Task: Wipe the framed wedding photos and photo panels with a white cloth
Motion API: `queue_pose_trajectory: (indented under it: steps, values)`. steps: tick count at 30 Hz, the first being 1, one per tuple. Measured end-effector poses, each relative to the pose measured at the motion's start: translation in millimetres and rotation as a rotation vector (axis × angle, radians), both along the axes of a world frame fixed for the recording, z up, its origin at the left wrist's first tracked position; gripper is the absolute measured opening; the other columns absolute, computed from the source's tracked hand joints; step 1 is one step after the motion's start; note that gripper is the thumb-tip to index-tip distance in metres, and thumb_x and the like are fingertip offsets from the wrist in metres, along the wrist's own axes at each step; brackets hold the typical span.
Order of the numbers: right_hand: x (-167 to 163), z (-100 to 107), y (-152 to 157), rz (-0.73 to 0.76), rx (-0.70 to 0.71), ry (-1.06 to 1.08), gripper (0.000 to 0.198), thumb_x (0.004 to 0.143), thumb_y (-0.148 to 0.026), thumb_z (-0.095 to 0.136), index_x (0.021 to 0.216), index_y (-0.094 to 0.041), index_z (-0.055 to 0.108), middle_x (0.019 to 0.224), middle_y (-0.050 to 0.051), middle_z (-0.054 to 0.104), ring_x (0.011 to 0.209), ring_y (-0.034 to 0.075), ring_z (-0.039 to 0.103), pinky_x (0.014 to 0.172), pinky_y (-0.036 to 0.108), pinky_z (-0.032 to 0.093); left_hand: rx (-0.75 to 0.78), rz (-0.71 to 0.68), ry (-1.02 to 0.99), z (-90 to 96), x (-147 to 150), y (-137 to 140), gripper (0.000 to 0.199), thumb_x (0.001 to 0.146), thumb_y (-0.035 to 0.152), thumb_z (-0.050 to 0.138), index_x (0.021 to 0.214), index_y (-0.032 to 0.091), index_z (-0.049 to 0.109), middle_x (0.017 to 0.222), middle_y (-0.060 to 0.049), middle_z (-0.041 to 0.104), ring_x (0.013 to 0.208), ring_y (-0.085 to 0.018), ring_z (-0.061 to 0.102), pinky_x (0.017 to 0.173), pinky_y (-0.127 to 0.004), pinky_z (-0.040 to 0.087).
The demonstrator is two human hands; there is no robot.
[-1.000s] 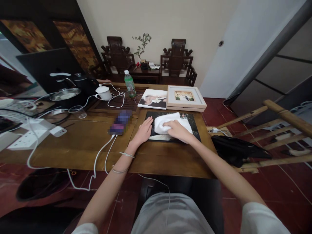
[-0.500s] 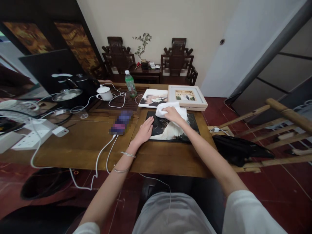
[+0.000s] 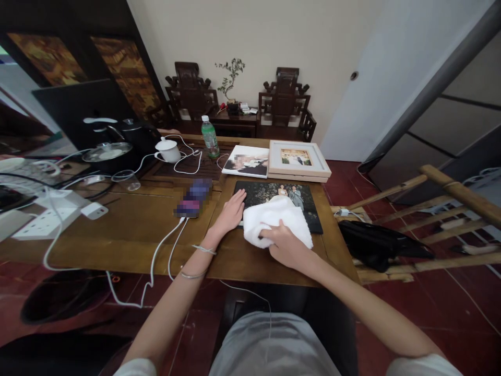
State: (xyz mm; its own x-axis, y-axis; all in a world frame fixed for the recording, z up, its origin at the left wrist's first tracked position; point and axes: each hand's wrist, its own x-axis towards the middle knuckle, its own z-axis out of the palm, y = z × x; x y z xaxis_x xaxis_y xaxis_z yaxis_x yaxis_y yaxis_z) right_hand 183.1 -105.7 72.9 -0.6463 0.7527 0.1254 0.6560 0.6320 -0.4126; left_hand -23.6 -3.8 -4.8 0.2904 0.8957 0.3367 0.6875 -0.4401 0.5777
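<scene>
A dark wedding photo panel lies flat on the wooden table in front of me. My left hand rests on its left edge, fingers stretched out and holding nothing. A white cloth covers the lower middle of the panel and hangs over its near edge. My right hand is closed on the near part of this cloth; some of its fingers are hidden in the folds. The couple in the picture shows above the cloth.
Behind the panel lie a white-edged photo print and a pale framed photo. A phone on a white cable is to the left. Farther off stand a green bottle, a lidded white cup and a power strip.
My right hand has drawn the white cloth from the panel's far edge down to its near edge, uncovering the couple. The left hand stays at the left edge.
</scene>
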Motion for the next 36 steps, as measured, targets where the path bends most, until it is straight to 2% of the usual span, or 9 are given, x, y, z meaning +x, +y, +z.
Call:
queue_pose_trajectory:
  steps: [3, 6, 13, 16, 21, 25, 28, 31, 36]
  values:
    - [2.0, 4.9, 14.6, -0.005, -0.056, 0.031, 0.045, 0.06, 0.0, 0.037, 0.089, -0.02, 0.066, 0.083, 0.006, 0.07, 0.079, 0.021, 0.063, 0.083, 0.03, 0.039, 0.01, -0.003, -0.002, -1.8, -0.6, 1.4, 0.045, 0.095, 0.026, 0.03, 0.136, 0.017, 0.044, 0.148, -0.012, 0.039, 0.14, -0.022, 0.03, 0.113, -0.049, 0.027]
    - [1.6, 10.0, 45.5, -0.052, -0.085, 0.082, 0.045, 0.061, -0.001, 0.038, 0.089, -0.018, 0.069, 0.088, 0.007, 0.072, 0.079, 0.02, 0.063, 0.073, 0.024, 0.041, 0.013, -0.007, 0.007, -4.2, -1.4, 3.1, 0.045, 0.094, 0.025, 0.029, 0.137, 0.017, 0.044, 0.148, -0.012, 0.039, 0.14, -0.022, 0.03, 0.112, -0.049, 0.028]
    - [-12.9, 8.7, 112.2, -0.249, 0.014, 0.03, 0.049, 0.069, -0.001, 0.041, 0.108, -0.016, 0.067, 0.11, 0.012, 0.069, 0.101, 0.025, 0.06, 0.089, 0.031, 0.038, 0.013, -0.017, -0.051, 0.1, 0.1, 0.0, 0.046, 0.097, 0.031, 0.029, 0.137, 0.017, 0.043, 0.149, -0.011, 0.037, 0.14, -0.021, 0.029, 0.114, -0.048, 0.026]
    - [-27.0, 4.5, 110.3, -0.227, 0.036, 0.017, 0.049, 0.069, -0.001, 0.041, 0.106, -0.018, 0.067, 0.109, 0.011, 0.069, 0.103, 0.027, 0.059, 0.095, 0.037, 0.034, 0.051, -0.002, -0.159, 11.7, 3.0, -4.7, 0.049, 0.098, 0.039, 0.025, 0.138, 0.016, 0.043, 0.148, -0.01, 0.039, 0.138, -0.018, 0.033, 0.116, -0.039, 0.025]
    - [-41.0, -1.1, 72.3, -0.02, 0.046, 0.033, 0.046, 0.066, -0.001, 0.04, 0.099, -0.018, 0.067, 0.104, 0.011, 0.069, 0.097, 0.026, 0.059, 0.098, 0.044, 0.029, 0.101, 0.063, -0.301, 24.2, 3.5, -8.6, 0.054, 0.099, 0.042, 0.016, 0.137, 0.016, 0.045, 0.146, -0.008, 0.042, 0.139, -0.016, 0.031, 0.116, -0.037, 0.024]
    - [-26.8, 6.2, 44.0, 0.119, -0.037, 0.049, 0.046, 0.059, -0.001, 0.038, 0.089, -0.019, 0.068, 0.086, 0.005, 0.071, 0.08, 0.021, 0.06, 0.095, 0.037, 0.032, 0.081, 0.065, -0.271, 20.1, 2.2, -7.0, 0.054, 0.099, 0.04, 0.016, 0.136, 0.013, 0.046, 0.145, -0.01, 0.044, 0.138, -0.017, 0.034, 0.116, -0.038, 0.025]
    - [-5.8, 18.6, 34.7, 0.169, -0.135, 0.042, 0.041, 0.057, -0.003, 0.037, 0.079, -0.02, 0.067, 0.075, 0.002, 0.069, 0.069, 0.018, 0.057, 0.078, 0.027, 0.038, 0.053, 0.019, -0.164, 15.5, 3.4, -7.2, 0.053, 0.099, 0.039, 0.021, 0.135, 0.009, 0.046, 0.145, -0.013, 0.042, 0.138, -0.019, 0.033, 0.116, -0.039, 0.025]
    - [15.3, 27.5, 40.3, 0.079, -0.179, 0.027, 0.045, 0.056, -0.002, 0.037, 0.081, -0.02, 0.069, 0.079, 0.002, 0.07, 0.072, 0.019, 0.058, 0.071, 0.025, 0.039, 0.064, -0.035, -0.048, 12.7, 4.6, -8.6, 0.051, 0.098, 0.038, 0.029, 0.135, 0.008, 0.045, 0.146, -0.015, 0.041, 0.139, -0.022, 0.03, 0.115, -0.041, 0.026]
    - [32.6, 22.7, 85.6, -0.202, -0.098, 0.026, 0.049, 0.061, -0.002, 0.04, 0.095, -0.015, 0.072, 0.099, 0.007, 0.072, 0.091, 0.023, 0.061, 0.081, 0.025, 0.04, 0.099, -0.05, 0.004, 8.9, 4.3, -6.7, 0.045, 0.097, 0.033, 0.033, 0.132, 0.011, 0.049, 0.143, -0.015, 0.045, 0.136, -0.023, 0.037, 0.113, -0.043, 0.031]
